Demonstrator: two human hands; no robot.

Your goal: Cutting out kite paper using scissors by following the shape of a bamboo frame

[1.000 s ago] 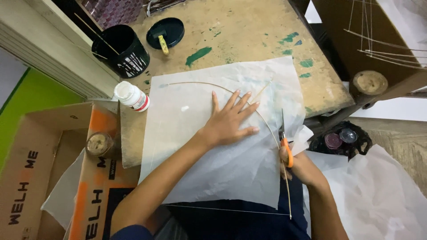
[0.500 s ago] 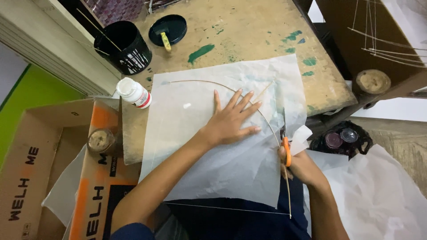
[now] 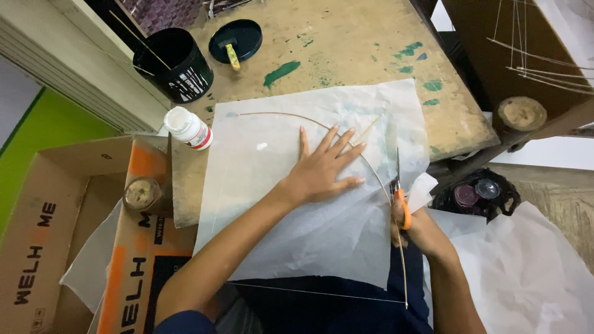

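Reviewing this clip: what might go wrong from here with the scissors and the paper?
1. The scissors in the right hand cut close beside the thin curved stick; the blades might nick it.
2. The white paper overhangs the table edge, so it may sag or tear.
3. The left hand lies flat near the cutting line; its fingers look exposed.

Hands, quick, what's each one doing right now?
Left hand: open, fingers spread flat on the white paper.
Right hand: closed around orange scissors.
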